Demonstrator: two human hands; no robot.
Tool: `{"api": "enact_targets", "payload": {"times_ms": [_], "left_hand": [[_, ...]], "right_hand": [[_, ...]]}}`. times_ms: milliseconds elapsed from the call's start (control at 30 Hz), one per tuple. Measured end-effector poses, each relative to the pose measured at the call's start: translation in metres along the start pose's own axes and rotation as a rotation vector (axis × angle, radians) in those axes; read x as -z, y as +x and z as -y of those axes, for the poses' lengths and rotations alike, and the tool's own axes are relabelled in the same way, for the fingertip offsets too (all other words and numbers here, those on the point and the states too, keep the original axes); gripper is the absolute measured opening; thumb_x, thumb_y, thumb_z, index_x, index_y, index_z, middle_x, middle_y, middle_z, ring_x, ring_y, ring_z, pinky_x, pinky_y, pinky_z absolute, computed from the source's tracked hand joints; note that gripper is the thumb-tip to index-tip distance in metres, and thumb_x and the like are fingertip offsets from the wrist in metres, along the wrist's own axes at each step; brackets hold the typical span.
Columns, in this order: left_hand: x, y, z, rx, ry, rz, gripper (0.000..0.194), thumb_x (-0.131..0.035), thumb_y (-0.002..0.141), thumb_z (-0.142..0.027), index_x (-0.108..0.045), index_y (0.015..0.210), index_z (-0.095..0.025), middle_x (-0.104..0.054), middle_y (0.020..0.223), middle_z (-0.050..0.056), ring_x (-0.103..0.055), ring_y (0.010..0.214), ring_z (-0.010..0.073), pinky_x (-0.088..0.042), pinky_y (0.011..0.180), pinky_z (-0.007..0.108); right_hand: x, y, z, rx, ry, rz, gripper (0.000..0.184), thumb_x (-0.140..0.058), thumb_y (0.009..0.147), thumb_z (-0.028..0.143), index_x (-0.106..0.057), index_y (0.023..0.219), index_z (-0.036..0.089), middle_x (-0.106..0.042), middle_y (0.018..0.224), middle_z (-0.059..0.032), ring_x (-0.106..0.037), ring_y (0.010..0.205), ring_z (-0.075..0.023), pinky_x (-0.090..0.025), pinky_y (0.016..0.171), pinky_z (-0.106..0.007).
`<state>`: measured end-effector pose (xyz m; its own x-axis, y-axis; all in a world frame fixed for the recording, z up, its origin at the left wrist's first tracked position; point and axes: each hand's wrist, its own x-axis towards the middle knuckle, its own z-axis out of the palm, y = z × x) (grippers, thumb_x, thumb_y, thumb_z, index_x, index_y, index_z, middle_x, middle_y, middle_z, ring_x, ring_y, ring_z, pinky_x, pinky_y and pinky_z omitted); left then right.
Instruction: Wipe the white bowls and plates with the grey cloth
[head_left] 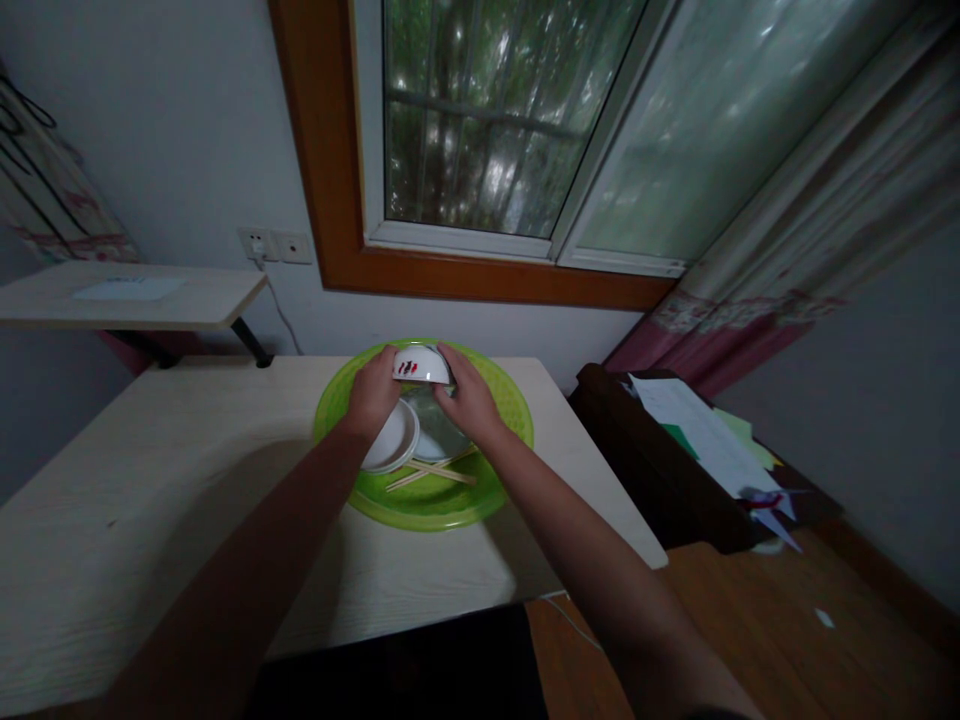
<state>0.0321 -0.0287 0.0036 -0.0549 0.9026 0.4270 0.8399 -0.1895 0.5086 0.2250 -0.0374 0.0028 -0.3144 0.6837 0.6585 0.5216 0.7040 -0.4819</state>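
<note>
A white bowl [420, 365] with a red and black pattern is held upside down between my two hands, over the far part of a round green tray [427, 515]. My left hand [373, 390] closes on its left side and my right hand [471, 393] grips its right side. Below them on the tray sit white dishes [391, 440], which look stacked, partly behind my left hand. Beside these is a round greyish-white dish or lid [436, 425], partly hidden by my right hand. Several wooden chopsticks [431, 470] lie crossed near the front of the tray.
The tray rests on a pale wooden table [187, 480]. At the back left stands a small raised shelf [135, 295] on black legs. Right of the table is a dark brown box-like piece [645, 460] with papers [697, 450] on it. A window [510, 120] is ahead.
</note>
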Motion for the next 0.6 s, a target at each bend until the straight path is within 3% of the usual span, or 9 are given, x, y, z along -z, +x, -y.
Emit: {"api": "enact_targets", "payload": {"times_ms": [133, 233, 467, 600], "left_hand": [[0.001, -0.001, -0.002, -0.029, 0.015, 0.019, 0.036, -0.047, 0.088, -0.008, -0.065, 0.117, -0.019, -0.074, 0.107, 0.012, -0.069, 0.098, 0.0236, -0.050, 0.090, 0.032], [0.002, -0.002, -0.005, -0.040, 0.014, 0.033, 0.032, -0.046, 0.092, -0.012, -0.065, 0.117, -0.019, -0.074, 0.109, 0.012, -0.069, 0.101, 0.0244, -0.050, 0.091, 0.033], [0.004, -0.001, -0.005, 0.008, 0.004, 0.012, 0.041, -0.048, 0.087, -0.006, -0.063, 0.124, -0.018, -0.073, 0.116, 0.013, -0.068, 0.107, 0.0243, -0.048, 0.093, 0.033], [0.004, 0.000, 0.000, 0.021, -0.034, -0.024, 0.046, -0.047, 0.084, -0.003, -0.062, 0.125, -0.019, -0.073, 0.117, 0.011, -0.067, 0.107, 0.0231, -0.049, 0.094, 0.032]], "right_hand": [[0.002, -0.001, 0.021, 0.197, -0.072, 0.098, 0.060, -0.055, 0.094, 0.020, -0.044, 0.153, 0.023, -0.047, 0.157, -0.0103, -0.037, 0.151, -0.0247, -0.029, 0.127, -0.050], [0.002, -0.001, 0.027, 0.258, -0.116, 0.128, 0.059, -0.056, 0.095, 0.021, -0.043, 0.153, 0.025, -0.050, 0.155, -0.0086, -0.035, 0.152, -0.0254, -0.025, 0.128, -0.053], [0.001, 0.002, 0.013, 0.151, -0.071, 0.083, 0.068, -0.062, 0.092, 0.026, -0.038, 0.156, 0.023, -0.045, 0.157, -0.0121, -0.040, 0.148, -0.0272, -0.032, 0.125, -0.050], [-0.002, 0.002, -0.005, 0.020, -0.027, 0.028, 0.072, -0.062, 0.084, 0.018, -0.041, 0.153, 0.019, -0.050, 0.152, -0.0152, -0.047, 0.141, -0.0292, -0.037, 0.122, -0.051]]}}
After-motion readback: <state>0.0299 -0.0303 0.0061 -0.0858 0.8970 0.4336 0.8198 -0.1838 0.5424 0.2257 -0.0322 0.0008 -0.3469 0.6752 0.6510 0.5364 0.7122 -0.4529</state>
